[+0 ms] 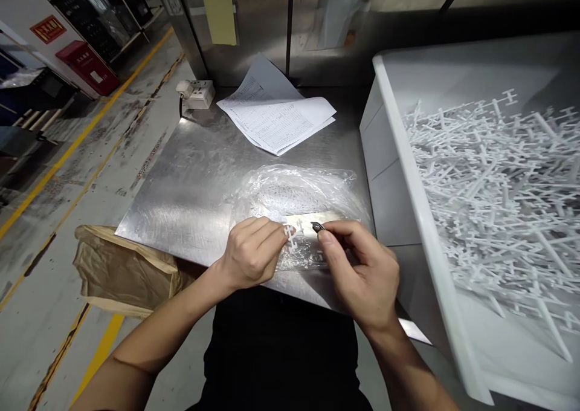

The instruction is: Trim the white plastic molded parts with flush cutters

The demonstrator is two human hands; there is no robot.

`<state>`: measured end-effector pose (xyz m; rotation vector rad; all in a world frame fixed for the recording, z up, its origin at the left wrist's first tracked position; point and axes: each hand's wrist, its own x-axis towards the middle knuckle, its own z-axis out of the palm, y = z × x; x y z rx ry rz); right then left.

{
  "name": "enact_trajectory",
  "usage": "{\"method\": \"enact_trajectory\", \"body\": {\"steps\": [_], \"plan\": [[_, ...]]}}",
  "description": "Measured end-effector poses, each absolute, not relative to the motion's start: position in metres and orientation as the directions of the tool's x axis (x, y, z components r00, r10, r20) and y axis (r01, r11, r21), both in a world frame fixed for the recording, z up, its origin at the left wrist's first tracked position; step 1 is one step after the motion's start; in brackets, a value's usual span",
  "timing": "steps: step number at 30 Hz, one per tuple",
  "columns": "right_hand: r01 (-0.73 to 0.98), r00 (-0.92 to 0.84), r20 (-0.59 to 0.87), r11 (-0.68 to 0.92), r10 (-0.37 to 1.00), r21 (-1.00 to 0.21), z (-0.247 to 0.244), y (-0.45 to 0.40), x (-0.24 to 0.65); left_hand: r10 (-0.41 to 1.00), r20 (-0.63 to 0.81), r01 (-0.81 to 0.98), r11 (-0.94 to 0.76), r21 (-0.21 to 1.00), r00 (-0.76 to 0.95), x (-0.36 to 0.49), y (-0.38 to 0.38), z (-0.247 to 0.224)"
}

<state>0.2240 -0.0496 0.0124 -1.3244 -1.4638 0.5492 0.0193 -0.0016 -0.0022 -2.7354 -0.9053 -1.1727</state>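
Note:
My left hand (254, 251) is closed, its fingertips pinching a small white branched plastic piece (290, 237). Close by on the right, my right hand (362, 269) grips a small dark, shiny object (318, 226) between thumb and index finger; its exact kind is too small to tell. The two held things are near each other but apart. Beneath both hands a clear plastic bag (294, 184) lies on the metal table (181, 187), with small speckled contents and a pale label or sheet showing through.
A large white bin (399, 127) full of white branched plastic pieces (507, 199) stands at the right. Folded printed papers (281, 115) and a power socket (199, 93) sit at the table's back. An open brown bag (127, 272) is at the left edge.

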Motion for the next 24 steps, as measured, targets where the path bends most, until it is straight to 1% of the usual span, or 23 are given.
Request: {"method": "enact_trajectory", "body": {"steps": [3,7,9,18,24], "plan": [[0.464,0.077,0.397,0.319,0.914,-0.826,0.0115,-0.0499,0.2259,0.541,0.661,0.515,-0.816,0.263,0.520,0.0181,-0.0007,0.0010],[0.460,-0.001,0.396,0.352,0.918,-0.815,0.0101,-0.0494,0.2282,0.601,0.636,0.460,-0.793,0.399,0.484,0.0161,0.0011,0.0051],[0.453,-0.027,0.394,0.362,0.919,-0.815,0.0092,-0.0495,0.2287,0.621,0.621,0.447,-0.781,0.436,0.479,0.0152,0.0019,0.0058],[0.457,-0.093,0.421,0.414,0.902,-0.787,0.0091,-0.0489,0.2286,0.616,0.605,0.432,-0.787,0.441,0.505,0.0136,0.0022,0.0037],[0.457,-0.104,0.414,0.413,0.904,-0.788,0.0090,-0.0508,0.2304,0.614,0.594,0.371,-0.789,0.490,0.520,0.0120,0.0041,0.0032]]}}
